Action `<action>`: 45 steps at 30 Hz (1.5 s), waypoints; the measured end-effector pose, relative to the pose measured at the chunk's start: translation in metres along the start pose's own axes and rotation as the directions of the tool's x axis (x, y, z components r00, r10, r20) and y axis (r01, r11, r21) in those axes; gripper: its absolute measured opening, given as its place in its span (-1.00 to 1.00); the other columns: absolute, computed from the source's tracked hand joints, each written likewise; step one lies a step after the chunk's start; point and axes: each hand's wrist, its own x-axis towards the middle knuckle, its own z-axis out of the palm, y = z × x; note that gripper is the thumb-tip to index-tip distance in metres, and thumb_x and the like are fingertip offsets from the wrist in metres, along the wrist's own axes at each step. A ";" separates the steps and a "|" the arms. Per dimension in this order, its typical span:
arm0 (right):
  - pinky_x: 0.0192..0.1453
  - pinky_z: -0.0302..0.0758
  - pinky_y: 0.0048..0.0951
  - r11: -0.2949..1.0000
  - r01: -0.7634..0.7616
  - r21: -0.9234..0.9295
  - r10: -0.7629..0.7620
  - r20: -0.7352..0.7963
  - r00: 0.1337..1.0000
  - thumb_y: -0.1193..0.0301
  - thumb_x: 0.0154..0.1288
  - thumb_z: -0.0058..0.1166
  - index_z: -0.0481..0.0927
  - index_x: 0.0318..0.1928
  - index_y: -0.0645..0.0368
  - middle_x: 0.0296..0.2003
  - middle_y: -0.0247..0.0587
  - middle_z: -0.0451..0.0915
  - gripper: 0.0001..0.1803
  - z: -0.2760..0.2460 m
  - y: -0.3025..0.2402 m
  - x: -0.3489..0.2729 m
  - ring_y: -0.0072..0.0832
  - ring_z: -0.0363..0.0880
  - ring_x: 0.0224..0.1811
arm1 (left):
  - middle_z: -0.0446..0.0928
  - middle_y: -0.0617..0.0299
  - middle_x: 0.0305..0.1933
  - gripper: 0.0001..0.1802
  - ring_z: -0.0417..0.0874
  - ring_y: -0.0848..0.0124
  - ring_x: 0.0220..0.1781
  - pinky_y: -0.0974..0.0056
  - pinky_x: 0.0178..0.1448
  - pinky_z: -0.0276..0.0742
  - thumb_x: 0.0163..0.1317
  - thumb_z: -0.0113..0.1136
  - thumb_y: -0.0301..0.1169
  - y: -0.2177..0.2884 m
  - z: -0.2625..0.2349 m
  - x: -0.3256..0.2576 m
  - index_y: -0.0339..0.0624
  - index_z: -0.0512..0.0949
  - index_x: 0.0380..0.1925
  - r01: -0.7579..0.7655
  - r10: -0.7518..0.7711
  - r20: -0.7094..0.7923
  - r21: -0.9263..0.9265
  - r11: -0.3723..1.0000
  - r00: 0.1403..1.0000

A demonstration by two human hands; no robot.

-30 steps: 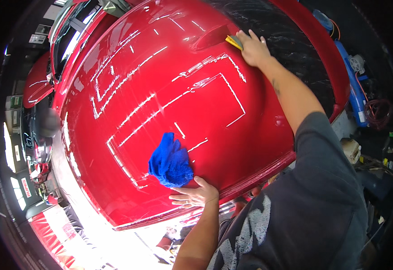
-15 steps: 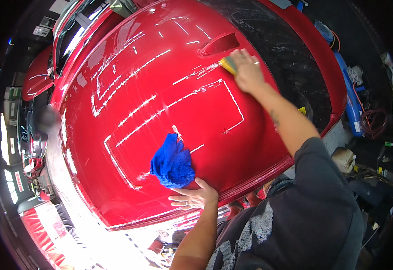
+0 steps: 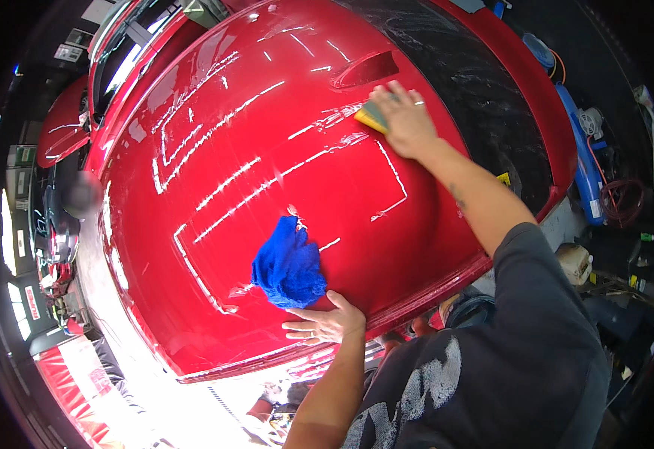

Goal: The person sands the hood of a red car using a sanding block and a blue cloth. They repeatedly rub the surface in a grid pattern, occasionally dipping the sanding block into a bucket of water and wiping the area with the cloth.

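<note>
A glossy red car roof (image 3: 237,187) spreads out before me, crossed by bright light reflections. Toward its rear edge, my right hand (image 3: 408,126) presses a yellow-and-grey sponge pad (image 3: 372,118) onto the paint, with fingers over its back. A red fin-shaped antenna (image 3: 368,69) stands just beyond that hand. Close to the near roof edge, my left hand (image 3: 327,322) rests on the paint with its fingers spread. Right by its fingertips lies a crumpled blue microfiber towel (image 3: 288,263); the hand does not grip it.
Dark, filmy sheeting covers the rear window (image 3: 465,82) to the right of the roof. Further right are a blue cylinder (image 3: 580,157), a coiled hose (image 3: 621,203) and a pale jug (image 3: 572,262). A side mirror (image 3: 63,123) juts out at the far left.
My right hand and the sponge pad have slid slightly left and nearer along the roof. The left hand and the towel have barely shifted.
</note>
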 end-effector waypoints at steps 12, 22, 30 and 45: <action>0.79 0.04 0.16 0.993 0.105 -0.046 -0.105 0.006 0.994 0.39 0.40 0.24 0.27 0.68 -0.04 0.69 -0.26 0.26 -0.14 -0.005 0.001 -0.005 -0.18 0.04 0.79 | -0.32 -0.40 0.81 0.21 -0.33 -0.40 0.82 -0.62 0.70 -0.28 0.33 0.22 0.29 0.002 -0.007 0.001 -0.03 -0.09 0.78 0.030 -0.031 0.056 0.012 0.999 0.998; 0.78 0.07 0.14 0.978 0.208 0.011 -0.208 -0.006 0.978 0.41 0.46 0.11 0.27 0.64 0.24 0.66 -0.03 0.29 -0.22 -0.016 -0.056 0.022 -0.12 0.06 0.78 | -0.37 -0.48 0.80 0.27 -0.36 -0.49 0.80 -0.66 0.68 -0.34 0.23 0.32 0.18 -0.005 -0.004 0.002 -0.06 -0.13 0.78 0.028 -0.026 0.046 -0.043 0.999 0.999; 0.78 0.06 0.13 0.997 0.070 -0.012 -0.070 -0.063 0.996 0.32 0.47 0.13 0.25 0.64 0.30 0.66 0.04 0.26 -0.19 0.007 -0.109 0.070 -0.05 0.06 0.78 | -0.32 -0.37 0.82 0.22 -0.33 -0.41 0.82 -0.69 0.65 -0.22 0.30 0.22 0.33 -0.003 0.000 0.000 -0.02 -0.05 0.77 0.011 -0.011 0.015 -0.013 1.000 1.000; 0.73 0.09 0.21 0.999 -0.050 -0.011 0.048 -0.144 0.988 0.25 0.51 0.14 0.32 0.59 0.27 0.59 0.03 0.37 -0.26 0.011 -0.119 0.086 0.00 0.16 0.73 | -0.35 -0.50 0.79 0.31 -0.37 -0.50 0.80 -0.68 0.66 -0.33 0.24 0.23 0.34 0.002 -0.006 0.001 -0.08 -0.14 0.78 0.020 -0.015 0.081 -0.066 0.998 0.997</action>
